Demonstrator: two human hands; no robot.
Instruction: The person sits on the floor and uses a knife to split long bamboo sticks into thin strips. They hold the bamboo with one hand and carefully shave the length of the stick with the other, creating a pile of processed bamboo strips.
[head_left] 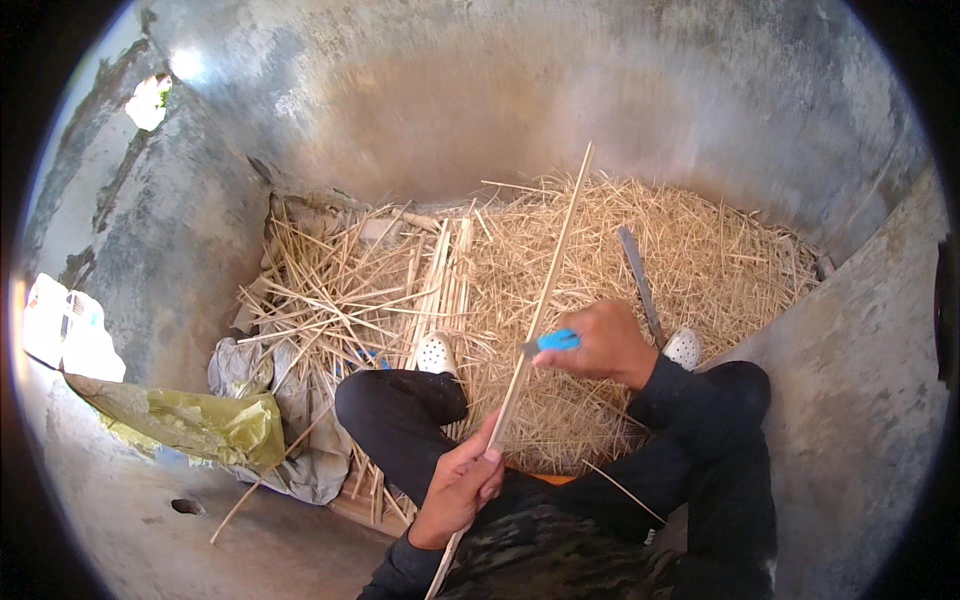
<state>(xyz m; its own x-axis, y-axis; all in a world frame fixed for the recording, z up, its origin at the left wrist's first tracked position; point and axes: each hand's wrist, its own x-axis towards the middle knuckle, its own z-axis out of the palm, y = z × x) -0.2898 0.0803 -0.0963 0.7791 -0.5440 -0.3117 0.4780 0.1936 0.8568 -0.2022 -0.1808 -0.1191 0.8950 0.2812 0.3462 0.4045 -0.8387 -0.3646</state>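
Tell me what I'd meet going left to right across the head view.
Yellow-green sheet → left hand around a long pale strip → right hand holding a blue-handled tool → rightmost white shoe.

One wide fisheye view looks steeply down from the person's head, facing forward: the lap lies nearest, the left grip and right grip close ahead, and the pale shavings run to their far edge beneath the concrete wall.
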